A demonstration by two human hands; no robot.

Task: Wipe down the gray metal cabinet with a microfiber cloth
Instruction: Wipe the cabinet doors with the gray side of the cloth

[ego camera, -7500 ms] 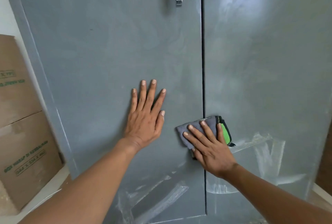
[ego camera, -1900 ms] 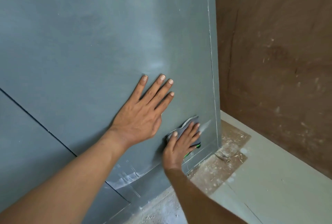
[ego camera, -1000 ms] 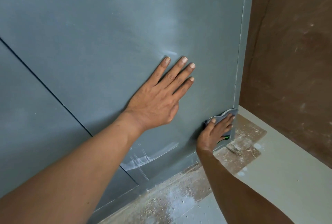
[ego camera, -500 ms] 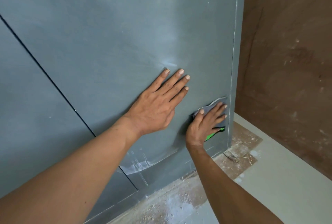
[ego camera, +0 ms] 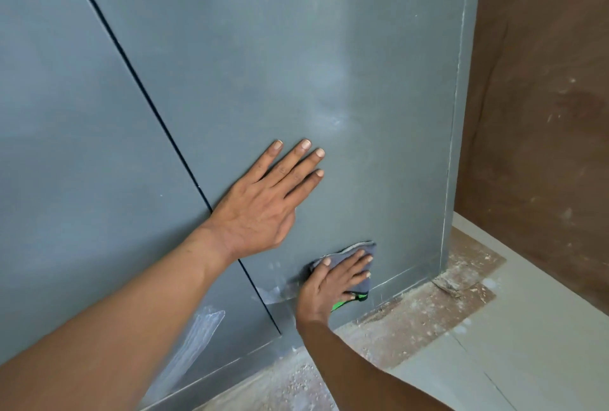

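The gray metal cabinet (ego camera: 379,81) fills most of the view, its two doors split by a dark slanting seam. My left hand (ego camera: 263,206) lies flat on the right door beside the seam, fingers straight and spread. Low on the same door, my right hand (ego camera: 333,282) presses a folded gray microfiber cloth (ego camera: 361,250) with a green edge against the metal, fingers straight over it. White smears mark the doors near their bottom edge, left of the cloth.
A brown wall (ego camera: 543,114) stands right of the cabinet. The pale floor (ego camera: 510,344) below carries a dusty brown patch (ego camera: 428,305) with debris along the cabinet's base.
My right hand has slid the cloth left and down from the right door's edge toward the seam. The view has shifted left. My left hand stays flat on the door.
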